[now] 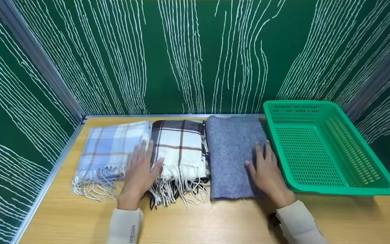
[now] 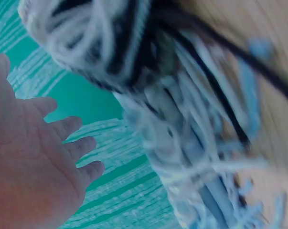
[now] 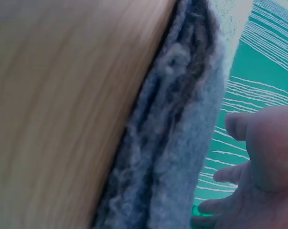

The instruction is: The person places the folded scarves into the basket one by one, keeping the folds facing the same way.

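Right hand (image 1: 267, 172) hovers by folded, fuzzy grey-blue cloth (image 1: 230, 159).

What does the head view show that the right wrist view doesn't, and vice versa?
Only the head view shows the left hand, the blue plaid cloth and the white-and-brown plaid cloth. Only the right wrist view shows the gray cloth side-on, its layered edge facing the camera. Both share that cloth, the right hand, the wooden table and the green wall.
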Motion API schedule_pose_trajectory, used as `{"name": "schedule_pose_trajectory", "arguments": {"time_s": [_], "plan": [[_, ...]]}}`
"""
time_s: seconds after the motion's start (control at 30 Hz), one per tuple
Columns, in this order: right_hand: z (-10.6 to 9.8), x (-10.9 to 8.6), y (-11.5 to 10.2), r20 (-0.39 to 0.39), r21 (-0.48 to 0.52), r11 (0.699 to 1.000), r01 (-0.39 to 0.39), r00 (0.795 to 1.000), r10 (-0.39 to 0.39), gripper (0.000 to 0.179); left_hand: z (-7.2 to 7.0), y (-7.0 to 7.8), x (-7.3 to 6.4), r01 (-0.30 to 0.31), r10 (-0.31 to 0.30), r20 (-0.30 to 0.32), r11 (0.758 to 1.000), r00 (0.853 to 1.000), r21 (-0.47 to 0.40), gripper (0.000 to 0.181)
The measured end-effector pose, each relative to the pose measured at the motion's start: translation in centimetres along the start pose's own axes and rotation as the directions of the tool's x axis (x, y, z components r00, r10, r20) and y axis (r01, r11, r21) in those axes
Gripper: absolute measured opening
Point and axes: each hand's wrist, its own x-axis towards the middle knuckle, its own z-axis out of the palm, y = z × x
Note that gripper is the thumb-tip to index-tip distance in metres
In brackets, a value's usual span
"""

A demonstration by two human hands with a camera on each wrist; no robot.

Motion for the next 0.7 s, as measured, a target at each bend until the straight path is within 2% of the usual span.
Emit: {"name": "schedule_pose_trajectory", "arguments": {"time_s": [0.23, 0.37, 0.5, 0.7], "plan": [[0.0, 0.2, 0.2, -0.004, 0.011, 1.0, -0.018, 1.0, 0.018, 0.066, 1.1, 2.4, 0.2, -0.061, 0.061, -0.025, 0.998, 0.998, 0.002, 0.073], [0.1, 0.1, 0.2, -0.066, 0.02, 1.0, 0.009, 0.998, -0.008, 0.062, 1.8, 3.5, 0.2, -0.106, 0.106, -0.039, 0.994, 0.994, 0.008, 0.072], [0.3, 0.2, 0.3, -0.158, 0.024, 0.998, 0.053, 0.986, -0.049, 0.058, 2.6, 4.7, 0.2, -0.157, 0.158, -0.053, 0.987, 0.986, 0.016, 0.07], [0.4, 0.0, 0.4, -0.23, -0.029, 0.997, 0.074, 0.97, -0.078, 0.058, 3.6, 6.9, 0.1, -0.208, 0.206, -0.042, 0.976, 0.978, -0.067, 0.067]]}}
